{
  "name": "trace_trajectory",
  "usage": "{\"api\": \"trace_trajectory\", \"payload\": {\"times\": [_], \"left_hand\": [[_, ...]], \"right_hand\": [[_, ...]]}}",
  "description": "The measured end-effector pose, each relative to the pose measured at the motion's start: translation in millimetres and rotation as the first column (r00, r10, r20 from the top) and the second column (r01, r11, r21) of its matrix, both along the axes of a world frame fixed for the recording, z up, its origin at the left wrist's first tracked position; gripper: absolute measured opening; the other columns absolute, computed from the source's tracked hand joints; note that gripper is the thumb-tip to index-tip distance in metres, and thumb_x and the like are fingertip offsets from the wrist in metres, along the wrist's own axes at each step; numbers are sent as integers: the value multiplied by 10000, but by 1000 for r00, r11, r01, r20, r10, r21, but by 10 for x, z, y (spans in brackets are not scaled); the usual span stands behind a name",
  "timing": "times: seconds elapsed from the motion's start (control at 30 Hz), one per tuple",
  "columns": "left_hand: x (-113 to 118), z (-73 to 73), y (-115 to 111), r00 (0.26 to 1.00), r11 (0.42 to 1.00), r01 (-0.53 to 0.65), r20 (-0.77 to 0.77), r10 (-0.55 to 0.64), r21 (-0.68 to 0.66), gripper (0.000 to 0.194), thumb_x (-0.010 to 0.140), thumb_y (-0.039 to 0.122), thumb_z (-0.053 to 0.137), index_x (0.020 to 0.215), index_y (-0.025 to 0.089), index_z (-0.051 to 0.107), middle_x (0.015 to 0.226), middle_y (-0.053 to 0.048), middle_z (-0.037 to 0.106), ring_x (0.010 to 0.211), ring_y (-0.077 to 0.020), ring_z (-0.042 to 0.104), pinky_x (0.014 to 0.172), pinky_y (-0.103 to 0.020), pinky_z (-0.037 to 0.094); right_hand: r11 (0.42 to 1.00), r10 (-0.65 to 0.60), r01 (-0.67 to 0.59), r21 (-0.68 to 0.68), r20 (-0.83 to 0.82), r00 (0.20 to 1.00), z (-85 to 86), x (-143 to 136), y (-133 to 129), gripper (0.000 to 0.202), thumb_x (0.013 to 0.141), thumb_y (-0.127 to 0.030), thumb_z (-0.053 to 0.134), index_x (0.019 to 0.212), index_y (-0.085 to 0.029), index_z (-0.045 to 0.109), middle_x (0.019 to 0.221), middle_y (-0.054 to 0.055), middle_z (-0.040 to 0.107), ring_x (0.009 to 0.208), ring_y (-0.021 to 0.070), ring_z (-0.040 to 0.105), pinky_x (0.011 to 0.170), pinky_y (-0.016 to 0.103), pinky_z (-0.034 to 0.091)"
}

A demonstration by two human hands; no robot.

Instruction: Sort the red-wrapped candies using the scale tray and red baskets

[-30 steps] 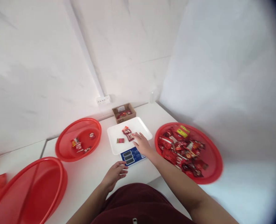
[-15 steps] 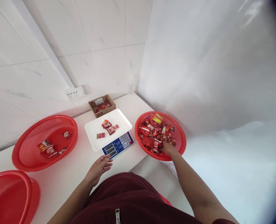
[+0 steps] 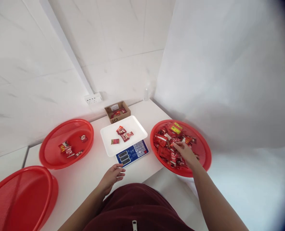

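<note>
My right hand (image 3: 186, 154) is over the red basket (image 3: 207, 157) on the right, fingertips drawn together among red-wrapped snack packets (image 3: 165, 153). Whether a packet is between those fingers is hidden. My left hand (image 3: 112, 177) hovers by the front edge of a digital scale (image 3: 133, 153), fingers loosely bent and apart, holding nothing. On the scale's white tray (image 3: 108, 131) lie several small red packets (image 3: 123, 135), one of them set apart from the others. A yellow-labelled packet (image 3: 176, 128) tops the pile in the right basket.
A small cardboard box (image 3: 119, 118) with red packets stands behind the scale. On the left, one red basket (image 3: 50, 141) holds several packets; another red basket (image 3: 45, 175) is nearer me. A clear bottle or glass (image 3: 146, 94) stands in the back corner, near a wall socket (image 3: 93, 98).
My right hand has risen out of the pile and shifted toward its middle, its fingers now showing. The left hand keeps its place by the scale. The whole view has swung left.
</note>
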State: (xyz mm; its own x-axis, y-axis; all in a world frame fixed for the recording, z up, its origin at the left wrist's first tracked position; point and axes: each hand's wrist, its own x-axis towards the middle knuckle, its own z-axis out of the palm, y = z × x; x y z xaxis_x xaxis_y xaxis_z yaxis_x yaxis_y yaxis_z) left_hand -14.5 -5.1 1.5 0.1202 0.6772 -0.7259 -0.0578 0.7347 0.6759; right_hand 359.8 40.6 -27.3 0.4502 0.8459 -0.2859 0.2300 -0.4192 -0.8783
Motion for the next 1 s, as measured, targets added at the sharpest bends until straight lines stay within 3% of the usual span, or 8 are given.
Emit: {"api": "trace_trajectory", "payload": {"times": [0.17, 0.27, 0.4, 0.53, 0.63, 0.73, 0.83, 1.0], "left_hand": [[63, 8, 11, 999, 999, 31, 23, -32, 32, 391, 672, 399, 691, 967, 178, 562, 946, -59, 626, 786, -130, 585, 761, -288, 445], [68, 28, 0, 998, 998, 40, 36, -42, 53, 413, 660, 407, 694, 973, 176, 555, 949, -60, 623, 792, -132, 580, 756, -288, 437], [-24, 44, -59, 1000, 998, 14, 16, -15, 63, 409, 668, 401, 682, 984, 174, 555, 942, -60, 616, 790, -129, 577, 752, -284, 435], [-186, -6, -129, 998, 997, 0, -60, 5, 78, 397, 703, 398, 633, 1021, 174, 551, 994, -78, 619, 827, -145, 590, 777, -304, 448], [-289, -80, -122, 962, 976, 78, -273, -21, 203, 359, 762, 385, 547, 1052, 172, 554, 1023, -93, 626, 893, -179, 596, 812, -341, 461], [-313, -130, 10, 820, 851, 316, -573, -21, 420, 325, 803, 318, 490, 1095, 202, 572, 1120, -84, 615, 1054, -206, 553, 923, -374, 431], [-243, -143, 281, 659, 670, 575, -751, -38, 470, 336, 829, 266, 467, 1146, 234, 574, 1216, -59, 579, 1157, -209, 491, 1021, -390, 370], [-75, -195, 819, 463, 595, 737, -881, -99, 321, 344, 855, 277, 456, 1181, 238, 559, 1251, -74, 533, 1182, -228, 464, 1008, -399, 387]], "right_hand": [[933, 356, -355, 53, -262, 897, 206, -939, 334, 295, 762, -468, 594, 880, -199, 576, 751, 12, 646, 640, 141, 593, 570, 245, 463], [895, 427, -446, 9, -303, 852, 260, -1484, 529, 280, 782, -435, 582, 917, -190, 568, 738, 13, 651, 605, 125, 593, 542, 225, 462], [847, 520, -527, 70, -315, 794, 286, -1871, 709, 444, 834, -455, 499, 1211, -221, 477, 1014, 55, 670, 721, 137, 650, 622, 247, 507], [831, 554, -555, 49, 23, 832, 191, -1769, 697, 469, 829, -386, 499, 1260, -206, 461, 1137, 81, 636, 836, 164, 653, 817, 324, 496], [856, 472, -508, 100, 252, 845, 39, -1461, 531, 415, 828, -368, 466, 1192, -180, 530, 1113, 104, 646, 918, 200, 635, 875, 363, 475], [867, 357, -471, 164, 456, 815, -153, -1094, 272, 426, 827, -396, 434, 1143, -145, 568, 1116, 146, 639, 1018, 247, 595, 912, 401, 452], [863, 338, -491, 122, 583, 739, -376, -809, -5, 433, 819, -411, 428, 1126, -144, 576, 1131, 154, 630, 1072, 270, 565, 941, 431, 428], [859, 382, -512, 26, 633, 674, -652, -671, -326, 437, 820, -426, 408, 1114, -145, 568, 1115, 155, 634, 1053, 278, 574, 922, 443, 439]]}}
